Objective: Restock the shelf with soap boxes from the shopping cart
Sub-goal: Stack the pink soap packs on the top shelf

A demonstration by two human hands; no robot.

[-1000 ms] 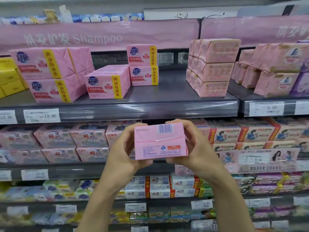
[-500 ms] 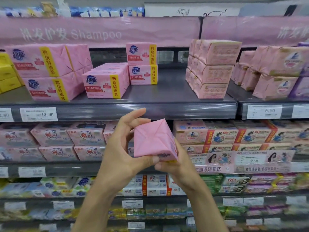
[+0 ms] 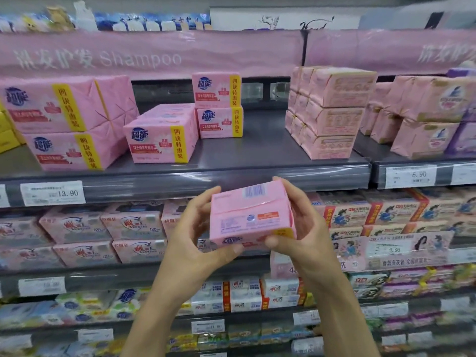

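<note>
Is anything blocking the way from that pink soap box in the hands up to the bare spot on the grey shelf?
Nothing visible does. The pink soap box is held below the grey shelf, whose bare middle lies open between the stacks.

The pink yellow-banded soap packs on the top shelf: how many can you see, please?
5: two stacked left, one in front, two stacked behind. More may be hidden.

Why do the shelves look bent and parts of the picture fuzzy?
Head view: the wide-angle lens bows the shelf edge; the lower shelves and corners are smeared with blur, while the pink soap box, held in the left hand and right hand, stays fairly sharp; lighting is even, without hard shadows.
</note>
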